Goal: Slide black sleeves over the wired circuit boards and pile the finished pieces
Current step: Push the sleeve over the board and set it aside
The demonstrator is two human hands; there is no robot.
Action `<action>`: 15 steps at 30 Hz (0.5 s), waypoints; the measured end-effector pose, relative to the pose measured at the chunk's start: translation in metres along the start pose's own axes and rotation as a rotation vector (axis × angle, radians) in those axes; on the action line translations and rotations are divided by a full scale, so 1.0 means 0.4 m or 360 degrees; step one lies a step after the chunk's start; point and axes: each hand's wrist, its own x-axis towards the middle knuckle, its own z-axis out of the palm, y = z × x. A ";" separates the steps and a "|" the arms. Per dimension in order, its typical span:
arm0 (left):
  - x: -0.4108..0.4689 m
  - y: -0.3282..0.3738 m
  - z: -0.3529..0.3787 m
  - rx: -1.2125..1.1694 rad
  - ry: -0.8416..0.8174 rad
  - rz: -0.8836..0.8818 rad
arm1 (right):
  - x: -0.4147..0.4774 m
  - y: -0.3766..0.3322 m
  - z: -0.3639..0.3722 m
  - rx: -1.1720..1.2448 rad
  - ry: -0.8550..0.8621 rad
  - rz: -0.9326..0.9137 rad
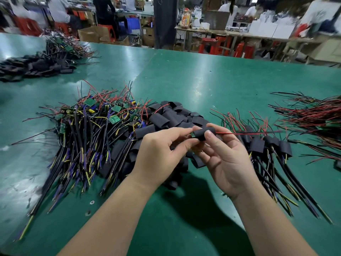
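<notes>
Sleeve (203,133) mid-frame, long axis left-right, held over bench (184,80). Left hand (162,150) pinches board (193,134) corner showing at sleeve's left end; right hand (227,159) pinches sleeve. Finished pile (267,145) lies right, nearer right hand.

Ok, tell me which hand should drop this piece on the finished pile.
Right, probably. The right hand pinches the sleeve and is nearer the finished pile on that side; the left hand holds the end facing away from it.
</notes>
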 end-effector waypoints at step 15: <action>-0.004 -0.001 0.010 -0.0282 -0.0075 -0.0453 | -0.004 -0.003 -0.008 -0.0231 0.0299 0.0022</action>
